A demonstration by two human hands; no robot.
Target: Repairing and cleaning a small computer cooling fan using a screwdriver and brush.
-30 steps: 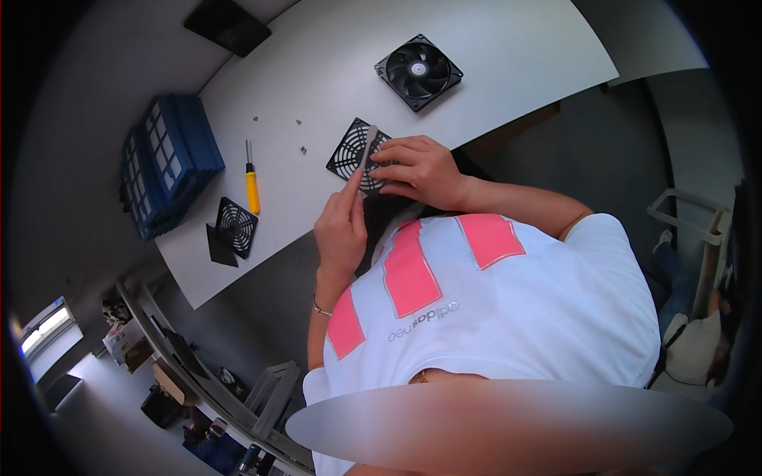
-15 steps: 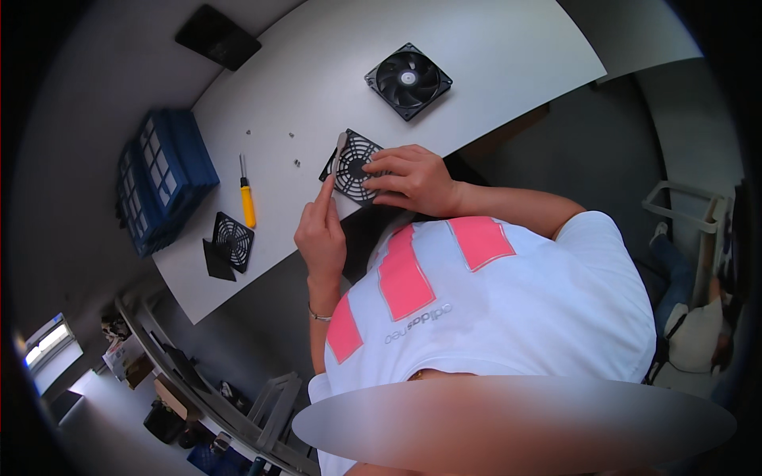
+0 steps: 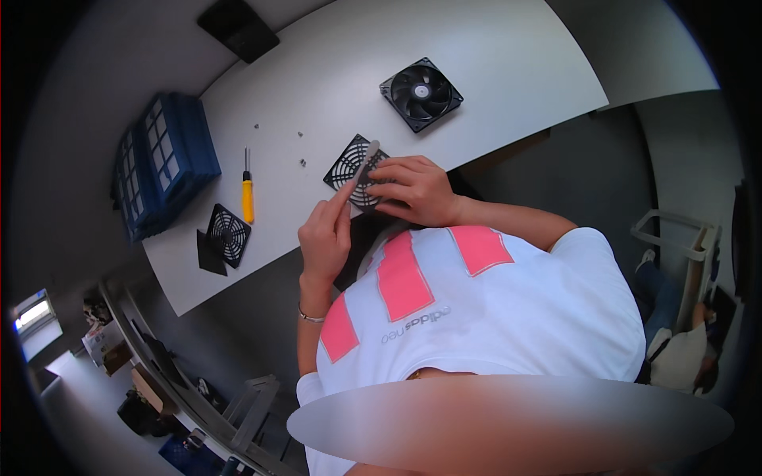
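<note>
A black square fan grille [image 3: 348, 163] lies near the front edge of the white table. My right hand [image 3: 422, 190] holds it down, fingers bent over its right part. In my left hand [image 3: 327, 236], fingers closed, is a slim greyish brush [image 3: 364, 160] resembling a toothbrush. It slants across the grille with its head near the upper right edge; whether the bristles touch is too small to tell. Farther back lies a black cooling fan [image 3: 421, 93], apart from both hands.
A screwdriver [image 3: 248, 197] with a yellow handle lies to the left, near several small screws [image 3: 302, 163]. Another grille [image 3: 228, 236] rests beside a thin dark panel [image 3: 209, 253]. Blue bins [image 3: 171, 163] stand at the left, a dark flat object [image 3: 237, 29] behind. Someone sits far right.
My left hand has swung the brush rightward, from the grille's left side to across its middle. The right hand still holds the grille. The whole view has shifted slightly.
</note>
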